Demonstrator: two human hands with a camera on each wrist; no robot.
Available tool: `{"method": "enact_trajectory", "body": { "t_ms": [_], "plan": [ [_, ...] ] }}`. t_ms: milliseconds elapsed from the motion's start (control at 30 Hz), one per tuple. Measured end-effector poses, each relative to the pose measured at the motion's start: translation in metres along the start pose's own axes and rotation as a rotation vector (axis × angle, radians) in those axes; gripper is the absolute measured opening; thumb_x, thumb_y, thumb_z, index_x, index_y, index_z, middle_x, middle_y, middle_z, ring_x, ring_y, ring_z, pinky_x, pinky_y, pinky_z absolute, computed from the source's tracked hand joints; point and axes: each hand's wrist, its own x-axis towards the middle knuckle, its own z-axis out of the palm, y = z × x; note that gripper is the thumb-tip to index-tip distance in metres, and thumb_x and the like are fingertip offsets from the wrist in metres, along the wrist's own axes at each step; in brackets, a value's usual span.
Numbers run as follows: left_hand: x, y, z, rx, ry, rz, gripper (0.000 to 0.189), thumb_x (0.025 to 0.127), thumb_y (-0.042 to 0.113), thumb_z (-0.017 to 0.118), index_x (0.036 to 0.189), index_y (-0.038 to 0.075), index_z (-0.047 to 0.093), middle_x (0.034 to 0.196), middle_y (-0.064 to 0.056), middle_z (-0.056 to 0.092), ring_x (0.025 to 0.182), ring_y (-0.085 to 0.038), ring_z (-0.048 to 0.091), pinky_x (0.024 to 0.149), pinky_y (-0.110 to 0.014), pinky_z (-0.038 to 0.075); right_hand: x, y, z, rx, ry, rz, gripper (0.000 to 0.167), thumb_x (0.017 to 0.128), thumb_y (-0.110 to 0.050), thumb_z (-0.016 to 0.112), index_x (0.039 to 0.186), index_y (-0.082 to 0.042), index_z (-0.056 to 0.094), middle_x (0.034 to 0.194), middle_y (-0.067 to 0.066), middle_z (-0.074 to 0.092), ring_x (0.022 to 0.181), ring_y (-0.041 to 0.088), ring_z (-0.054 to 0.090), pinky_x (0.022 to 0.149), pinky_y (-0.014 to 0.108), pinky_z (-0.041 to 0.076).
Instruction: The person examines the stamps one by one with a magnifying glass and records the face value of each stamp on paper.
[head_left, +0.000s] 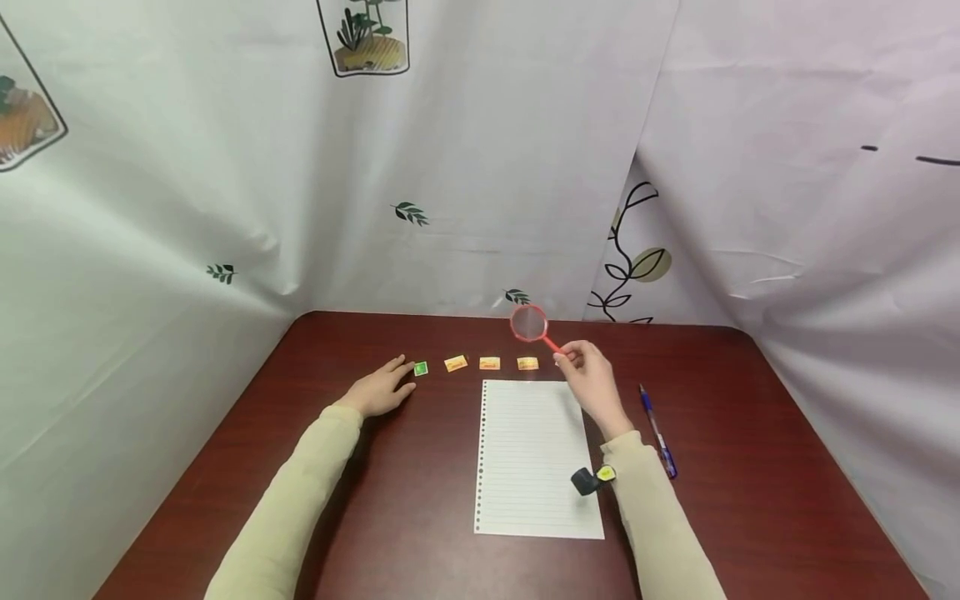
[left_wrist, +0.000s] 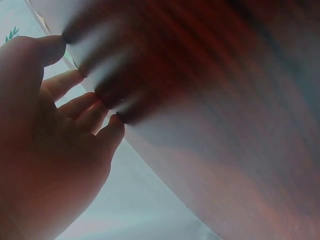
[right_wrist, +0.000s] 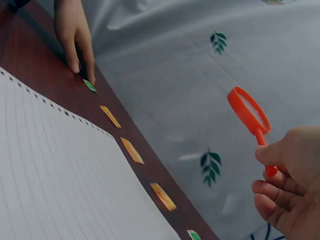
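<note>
My right hand (head_left: 591,382) pinches the handle of a small red magnifying glass (head_left: 529,323). In the right wrist view, thumb and fingers close on the short handle, and the lens (right_wrist: 249,110) is raised above the table. My left hand (head_left: 381,390) rests on the table at the left, fingers spread. Its fingertips are at the edge of a small green stamp-like piece (head_left: 421,367). Three small yellow-orange paper pieces (head_left: 490,363) lie in a row to the right. Another green piece (right_wrist: 194,235) ends that row, mostly hidden by my right hand in the head view.
A lined sheet of paper (head_left: 532,467) with punched holes lies in front of the row. A blue pen (head_left: 658,432) is to its right. The dark red table (head_left: 405,500) meets a white printed cloth (head_left: 465,167) at the back and sides.
</note>
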Motion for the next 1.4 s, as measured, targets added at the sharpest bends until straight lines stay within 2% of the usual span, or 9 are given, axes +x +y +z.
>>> {"method": "enact_trajectory", "body": {
  "t_ms": [400,667,1033,1400],
  "plan": [
    [-0.003,0.0,0.002,-0.007,0.008,-0.015,0.058,0.107,0.031,0.047,0.157,0.004,0.035,0.163,-0.025,0.023,0.146,-0.043,0.03,0.109,-0.06,0.035,0.0,0.031,-0.06,-0.088,0.094,-0.004,0.021,0.1,-0.016,0.065,0.11,0.003,0.064,0.097,0.013,0.06,0.083,0.022,0.056,0.063,0.02,0.045],
    [-0.006,-0.001,0.003,-0.009,0.014,-0.012,0.056,0.108,0.029,0.048,0.156,0.003,0.036,0.162,-0.025,0.024,0.146,-0.043,0.031,0.109,-0.06,0.035,-0.005,0.049,-0.09,-0.179,0.156,0.0,0.022,0.1,-0.016,0.064,0.107,0.005,0.065,0.095,0.015,0.061,0.081,0.018,0.055,0.064,0.014,0.041],
    [-0.003,0.001,0.001,-0.009,0.013,-0.015,0.058,0.107,0.032,0.048,0.156,0.004,0.036,0.162,-0.025,0.024,0.145,-0.043,0.031,0.109,-0.06,0.035,-0.015,0.07,-0.121,-0.248,0.204,0.009,0.024,0.1,-0.015,0.064,0.106,0.007,0.065,0.094,0.016,0.062,0.078,0.014,0.053,0.063,0.012,0.039],
    [-0.002,0.003,-0.001,0.002,-0.004,-0.008,0.06,0.107,0.035,0.049,0.157,0.004,0.035,0.163,-0.024,0.022,0.146,-0.042,0.031,0.108,-0.06,0.036,-0.031,0.098,-0.147,-0.32,0.211,0.116,0.026,0.1,-0.017,0.064,0.107,0.009,0.064,0.094,0.018,0.062,0.078,0.018,0.052,0.062,0.016,0.037]
  ]
}}
